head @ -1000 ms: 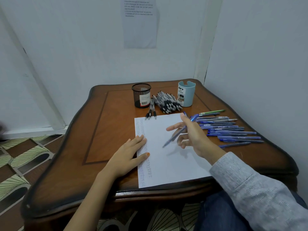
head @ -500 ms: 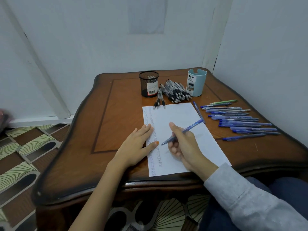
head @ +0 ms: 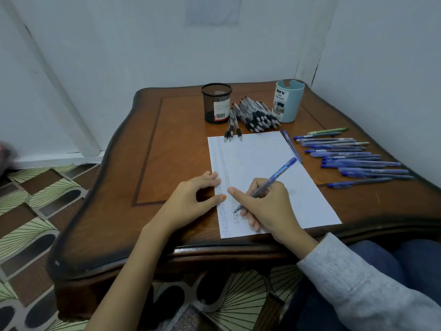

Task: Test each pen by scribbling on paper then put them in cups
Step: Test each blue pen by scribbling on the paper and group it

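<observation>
Right hand (head: 269, 206) clenched round a blue pen (head: 274, 177): fingers pinch the lower barrel, and one finger is stretched straight toward the left hand (head: 191, 201). The pen tip touches the paper (head: 262, 158) near its front-left corner; the cap end tilts up toward the back right.

Left hand released, grasping nothing. Its fingers are loosely arched, with fingertips and thumb pressing the paper's left edge.

I read the paper as lying at the front edge of the tabletop (head: 171, 139), right of middle, with columns of small scribbles down its left side.

Back edge: black mesh cup (head: 216, 103) and light blue cup (head: 288, 101), both upright, with a heap of black pens (head: 255, 115) between them. Three black pens (head: 232, 130) overlap the paper's back edge.

Row of blue pens (head: 353, 158) along the tabletop's right edge; a single blue pen (head: 291, 145) just beside the paper's right edge
</observation>
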